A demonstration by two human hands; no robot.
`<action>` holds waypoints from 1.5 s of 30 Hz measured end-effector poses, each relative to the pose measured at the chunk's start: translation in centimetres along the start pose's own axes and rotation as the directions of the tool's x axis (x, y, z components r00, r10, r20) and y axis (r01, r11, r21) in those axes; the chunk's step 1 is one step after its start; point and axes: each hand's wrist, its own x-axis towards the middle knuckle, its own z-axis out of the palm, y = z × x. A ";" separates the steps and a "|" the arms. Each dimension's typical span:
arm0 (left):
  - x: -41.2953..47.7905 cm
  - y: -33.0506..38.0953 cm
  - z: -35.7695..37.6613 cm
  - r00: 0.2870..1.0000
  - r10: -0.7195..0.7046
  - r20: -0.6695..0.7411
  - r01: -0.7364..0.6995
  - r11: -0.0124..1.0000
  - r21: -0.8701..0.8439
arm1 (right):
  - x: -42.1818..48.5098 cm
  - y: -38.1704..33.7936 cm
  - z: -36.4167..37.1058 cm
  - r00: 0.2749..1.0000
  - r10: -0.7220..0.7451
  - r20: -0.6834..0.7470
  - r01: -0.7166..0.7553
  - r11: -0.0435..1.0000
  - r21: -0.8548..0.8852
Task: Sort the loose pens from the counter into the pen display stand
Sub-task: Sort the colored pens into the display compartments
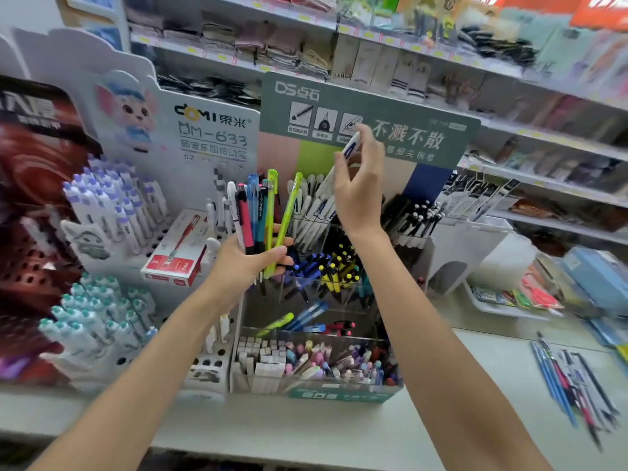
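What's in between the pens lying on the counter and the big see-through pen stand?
In the head view, only bare white counter lies between the loose pens and the stand; the right forearm crosses above it.

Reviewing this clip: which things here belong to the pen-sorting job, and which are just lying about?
Job: left hand gripping a bundle of pens; right hand pinching a white-and-blue pen; pen display stand; loose pens on the counter.
Lying about: red pen box; purple-capped pens; white tray; folded socks.
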 end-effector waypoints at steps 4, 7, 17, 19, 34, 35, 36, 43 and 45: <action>0.0 -0.4 -0.8 1.000 -0.005 0.006 0.005 1.000 -0.017 | -2.1 0.9 0.9 0.996 -0.047 0.080 0.050 0.998 -0.043; -0.2 -0.6 -1.1 0.999 -0.001 0.040 0.001 1.000 -0.011 | -2.3 0.8 1.2 0.993 -0.056 0.107 0.062 0.997 -0.054; -0.3 -1.4 -1.1 0.998 0.018 0.053 -0.015 0.998 -0.059 | -4.4 2.0 0.8 0.949 -0.003 0.317 0.061 0.983 -0.174; -0.4 -1.5 -1.0 0.998 0.022 0.058 -0.018 0.997 -0.072 | -4.4 1.9 0.2 0.895 0.046 0.444 0.035 0.984 -0.173; -2.7 -0.8 1.2 0.799 -0.174 0.576 0.121 0.984 0.129 | -4.4 -3.0 -7.4 0.609 0.246 0.754 -0.366 0.931 -0.008; -2.8 -0.8 1.2 0.789 -0.181 0.587 0.108 0.982 0.158 | -4.5 -2.9 -7.7 0.607 0.240 0.757 -0.373 0.928 0.005; -3.0 -0.8 1.3 0.783 -0.188 0.593 0.095 0.978 0.185 | -4.5 -2.9 -8.0 0.596 0.225 0.771 -0.365 0.931 0.010; -4.1 -1.2 1.6 0.805 -0.174 0.568 0.041 0.970 0.240 | -5.4 -3.1 -8.5 0.558 0.239 0.795 -0.442 0.896 0.041; -4.5 -1.3 1.7 0.809 -0.153 0.568 0.023 0.973 0.230 | -5.5 -3.0 -8.4 0.610 0.256 0.750 -0.557 0.811 0.177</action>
